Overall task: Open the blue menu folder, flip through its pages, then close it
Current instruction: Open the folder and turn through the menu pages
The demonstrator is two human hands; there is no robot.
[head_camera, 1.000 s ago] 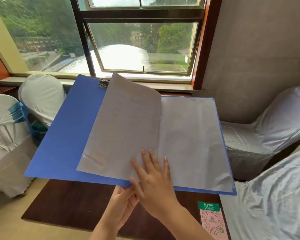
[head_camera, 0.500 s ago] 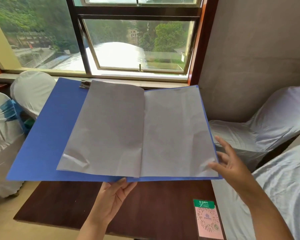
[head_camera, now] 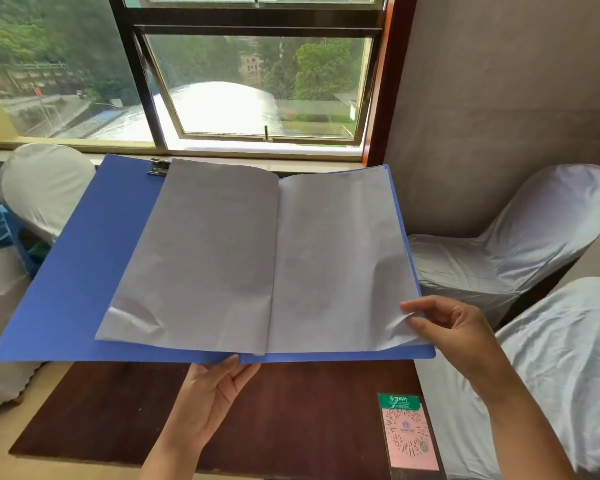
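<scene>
Folder [head_camera: 70, 271]: blue, lying open, held above the table [head_camera: 291, 410], window side raised.
Pages [head_camera: 201, 258]: grey sheets spread both ways from the folder's spine.
Clip [head_camera: 158, 167]: metal, at the folder's far edge.
Left hand [head_camera: 208, 403]: palm up under the folder's near edge at the spine, fingers spread, supporting it.
Right hand [head_camera: 454, 330]: at the folder's near right corner, thumb and forefinger pinching the right page's lifted corner.
Card [head_camera: 407, 433]: pink and green, on the table, nearer than the folder.
</scene>
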